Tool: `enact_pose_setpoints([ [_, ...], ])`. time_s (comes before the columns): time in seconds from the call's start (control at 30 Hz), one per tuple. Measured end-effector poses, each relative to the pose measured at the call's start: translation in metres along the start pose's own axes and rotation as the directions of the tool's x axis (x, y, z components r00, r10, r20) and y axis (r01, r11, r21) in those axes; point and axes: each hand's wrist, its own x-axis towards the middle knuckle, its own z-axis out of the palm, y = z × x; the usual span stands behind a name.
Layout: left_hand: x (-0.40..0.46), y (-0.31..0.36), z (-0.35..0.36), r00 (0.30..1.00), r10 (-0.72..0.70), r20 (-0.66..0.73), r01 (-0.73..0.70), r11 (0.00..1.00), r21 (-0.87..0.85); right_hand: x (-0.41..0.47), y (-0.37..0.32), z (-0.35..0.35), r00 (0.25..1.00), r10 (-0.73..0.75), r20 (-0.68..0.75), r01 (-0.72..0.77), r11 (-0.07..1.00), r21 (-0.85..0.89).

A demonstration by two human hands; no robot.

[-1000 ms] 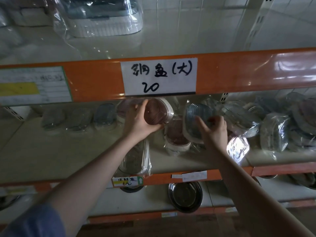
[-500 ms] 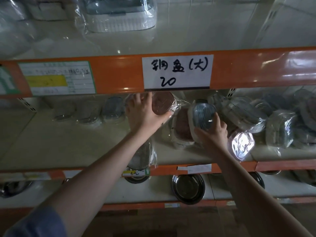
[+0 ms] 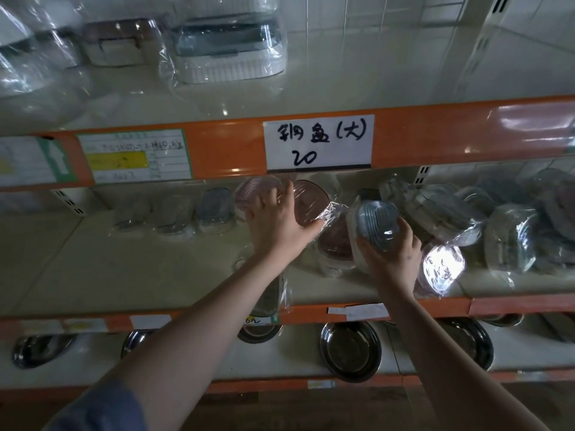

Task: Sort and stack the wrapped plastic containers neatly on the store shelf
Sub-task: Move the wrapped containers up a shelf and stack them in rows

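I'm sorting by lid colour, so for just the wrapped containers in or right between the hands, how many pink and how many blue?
Pink-lidded wrapped plastic containers: 3
Blue-lidded wrapped plastic containers: 1
Total: 4

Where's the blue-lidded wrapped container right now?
Head view, right of centre on the middle shelf: the blue-lidded container is tilted up in the right hand, just right of the pink container the left hand holds.
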Motion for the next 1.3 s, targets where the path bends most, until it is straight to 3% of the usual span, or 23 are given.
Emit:
enact_pose_setpoints([
  [0.27, 0.004, 0.019, 0.007, 0.992, 0.08, -0.1, -0.083, 0.996, -0.026, -0.003, 0.007, -0.016, 0.994, -0.068, -0.08, 0.067, 0.998, -0.007],
  [0.7, -0.027, 0.011, -0.012, 0.998, -0.051, 0.028, 0.05, 0.998, 0.039, -0.011, 0.005, -0.027, 0.996, -0.087, -0.021, 0.085, 0.994, -0.073],
  [1.07, -0.084, -0.022, -0.073, 0.994, -0.106, 0.006, 0.105, 0.988, 0.115, -0.049, -0.026, -0.054, 0.983, -0.181, 0.022, 0.182, 0.967, -0.176],
  [1.3, -0.147, -0.066, -0.131, 0.997, -0.072, -0.014, 0.073, 0.993, 0.088, -0.127, -0.063, -0.081, 0.975, -0.219, 0.026, 0.22, 0.954, -0.202],
])
